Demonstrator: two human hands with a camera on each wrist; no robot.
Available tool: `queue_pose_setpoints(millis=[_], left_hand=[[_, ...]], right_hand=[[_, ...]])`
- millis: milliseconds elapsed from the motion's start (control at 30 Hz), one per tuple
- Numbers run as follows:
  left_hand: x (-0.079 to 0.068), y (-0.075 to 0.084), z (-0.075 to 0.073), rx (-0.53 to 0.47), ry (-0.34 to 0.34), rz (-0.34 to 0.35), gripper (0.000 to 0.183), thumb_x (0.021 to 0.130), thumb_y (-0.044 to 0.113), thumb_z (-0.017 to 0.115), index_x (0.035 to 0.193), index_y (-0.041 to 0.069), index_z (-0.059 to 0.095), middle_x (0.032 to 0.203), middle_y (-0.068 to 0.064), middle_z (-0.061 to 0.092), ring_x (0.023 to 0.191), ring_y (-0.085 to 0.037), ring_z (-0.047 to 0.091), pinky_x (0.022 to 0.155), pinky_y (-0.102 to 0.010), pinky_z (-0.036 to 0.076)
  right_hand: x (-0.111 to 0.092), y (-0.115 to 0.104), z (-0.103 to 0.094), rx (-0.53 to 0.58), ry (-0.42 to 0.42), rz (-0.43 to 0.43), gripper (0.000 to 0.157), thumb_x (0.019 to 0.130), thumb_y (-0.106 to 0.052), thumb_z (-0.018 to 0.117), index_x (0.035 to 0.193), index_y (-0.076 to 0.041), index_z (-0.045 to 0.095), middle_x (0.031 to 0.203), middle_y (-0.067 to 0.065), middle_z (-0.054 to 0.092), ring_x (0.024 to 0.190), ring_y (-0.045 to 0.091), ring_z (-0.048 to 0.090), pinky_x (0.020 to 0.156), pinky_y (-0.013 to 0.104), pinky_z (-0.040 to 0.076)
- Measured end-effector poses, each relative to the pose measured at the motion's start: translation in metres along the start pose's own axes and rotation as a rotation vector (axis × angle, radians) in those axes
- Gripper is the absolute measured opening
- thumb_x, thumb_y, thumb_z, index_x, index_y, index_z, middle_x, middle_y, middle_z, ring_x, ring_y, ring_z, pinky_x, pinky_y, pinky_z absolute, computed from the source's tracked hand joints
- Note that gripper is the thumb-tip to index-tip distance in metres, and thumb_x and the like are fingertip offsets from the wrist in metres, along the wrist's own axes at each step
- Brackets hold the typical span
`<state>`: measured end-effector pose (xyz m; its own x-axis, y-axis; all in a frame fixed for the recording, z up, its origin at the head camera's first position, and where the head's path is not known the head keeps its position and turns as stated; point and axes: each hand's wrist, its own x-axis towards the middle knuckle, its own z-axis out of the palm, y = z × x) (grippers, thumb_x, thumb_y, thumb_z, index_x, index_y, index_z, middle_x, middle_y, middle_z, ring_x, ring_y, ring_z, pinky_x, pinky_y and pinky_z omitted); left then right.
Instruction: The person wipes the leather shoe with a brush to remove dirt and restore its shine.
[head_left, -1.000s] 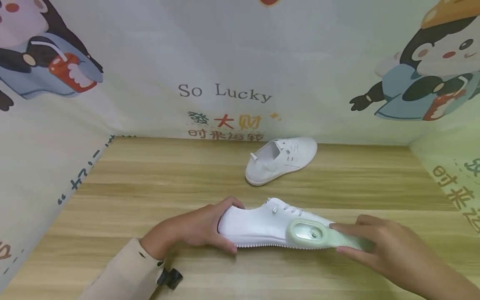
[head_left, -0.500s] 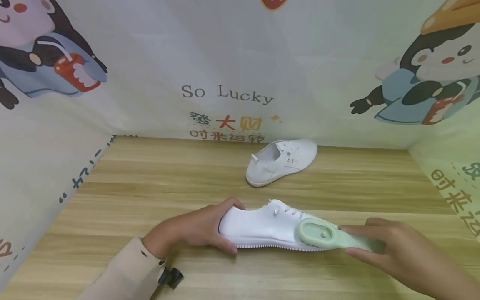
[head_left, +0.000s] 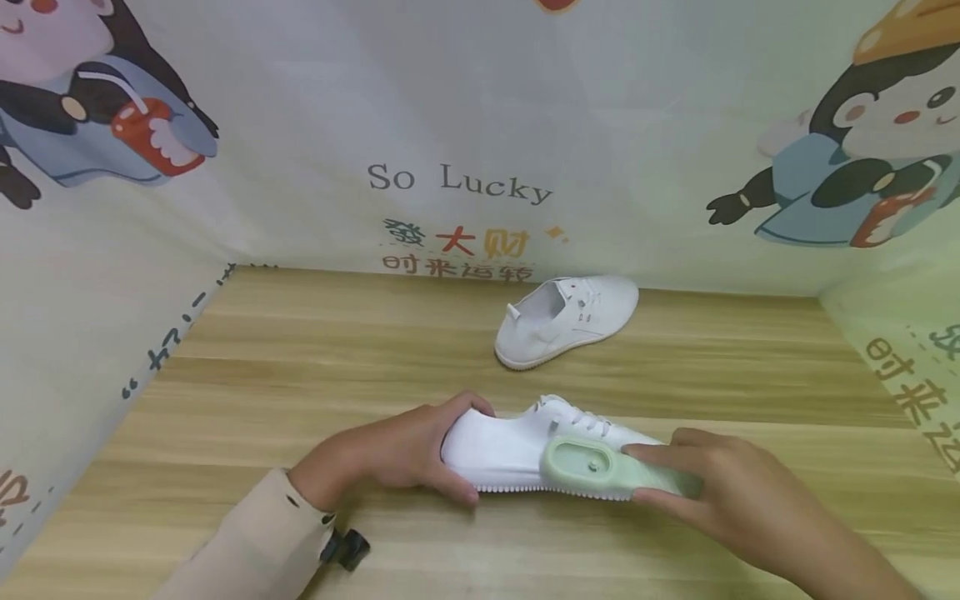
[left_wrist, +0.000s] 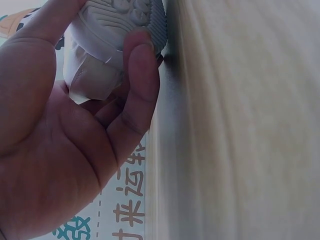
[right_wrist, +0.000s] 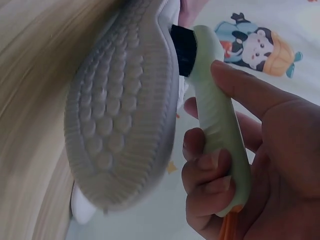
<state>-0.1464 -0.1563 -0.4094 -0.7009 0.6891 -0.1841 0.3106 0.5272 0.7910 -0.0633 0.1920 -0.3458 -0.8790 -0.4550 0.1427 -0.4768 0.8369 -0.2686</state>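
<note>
A white lace-up shoe [head_left: 498,450] lies tipped on its side, its sole toward the person and its toe to the right. My left hand [head_left: 420,450] grips it round the heel, and the left wrist view shows the fingers [left_wrist: 142,75] curled at the heel end. In my right hand [head_left: 738,496] is a pale green brush [head_left: 581,462], held by its handle. Its dark bristles [right_wrist: 184,50] press on the shoe's side near the sole edge. The studded sole [right_wrist: 117,105] faces the right wrist camera. An orange cord [right_wrist: 231,226] hangs from the handle's end.
A second white shoe [head_left: 566,321] stands upright farther back, close to the printed backdrop [head_left: 465,100]. The backdrop walls in the wood-grain table [head_left: 300,358] at the back and both sides. A small black clip [head_left: 345,548] sits by the left sleeve.
The brush and right hand shift slightly right along the shoe's side toward the toe, then move back left toward its middle. The left hand keeps its grip on the heel.
</note>
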Motion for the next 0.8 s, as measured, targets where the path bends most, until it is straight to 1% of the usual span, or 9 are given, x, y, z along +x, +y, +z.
queue_pose_setpoints(millis=[100, 200, 367, 633, 800], left_hand=[[0.001, 0.001, 0.0, -0.002, 0.0, 0.019, 0.081, 0.07, 0.039, 0.091, 0.134, 0.025, 0.042, 0.12, 0.002, 0.06, 0.101, -0.013, 0.059, 0.092, -0.031, 0.046], [0.0, 0.001, 0.0, -0.003, -0.006, 0.022, 0.081, 0.07, 0.038, 0.091, 0.134, 0.024, 0.042, 0.119, 0.002, 0.059, 0.1, -0.013, 0.059, 0.09, -0.03, 0.046], [0.001, 0.002, -0.001, 0.017, 0.005, 0.032, 0.082, 0.07, 0.039, 0.091, 0.134, 0.024, 0.042, 0.117, 0.003, 0.06, 0.099, -0.013, 0.059, 0.09, -0.03, 0.046], [0.001, 0.001, -0.003, 0.04, 0.009, 0.039, 0.083, 0.069, 0.041, 0.091, 0.134, 0.023, 0.042, 0.116, 0.004, 0.06, 0.099, -0.012, 0.059, 0.09, -0.029, 0.046], [-0.001, 0.0, -0.002, 0.033, 0.013, 0.045, 0.082, 0.07, 0.041, 0.09, 0.133, 0.024, 0.042, 0.117, 0.003, 0.06, 0.1, -0.012, 0.058, 0.089, -0.029, 0.046]], right_hand=[[0.006, -0.007, 0.005, -0.021, 0.022, -0.031, 0.034, 0.083, -0.043, 0.078, 0.115, -0.03, 0.076, 0.077, -0.018, 0.052, 0.061, -0.005, 0.037, 0.056, 0.018, 0.037], [0.012, -0.013, 0.01, -0.043, 0.027, -0.059, 0.035, 0.085, -0.044, 0.076, 0.116, -0.029, 0.075, 0.08, -0.016, 0.055, 0.061, -0.004, 0.038, 0.055, 0.019, 0.036], [0.019, -0.019, 0.012, -0.056, 0.015, -0.062, 0.035, 0.087, -0.046, 0.073, 0.117, -0.029, 0.075, 0.081, -0.014, 0.058, 0.061, -0.003, 0.038, 0.055, 0.02, 0.036], [0.026, -0.028, 0.014, -0.046, 0.039, -0.093, 0.034, 0.087, -0.044, 0.074, 0.117, -0.027, 0.075, 0.079, -0.014, 0.057, 0.059, -0.003, 0.037, 0.054, 0.019, 0.036], [0.029, -0.034, 0.018, -0.032, 0.048, -0.1, 0.034, 0.087, -0.043, 0.075, 0.117, -0.027, 0.075, 0.076, -0.014, 0.054, 0.058, -0.002, 0.037, 0.054, 0.019, 0.036]])
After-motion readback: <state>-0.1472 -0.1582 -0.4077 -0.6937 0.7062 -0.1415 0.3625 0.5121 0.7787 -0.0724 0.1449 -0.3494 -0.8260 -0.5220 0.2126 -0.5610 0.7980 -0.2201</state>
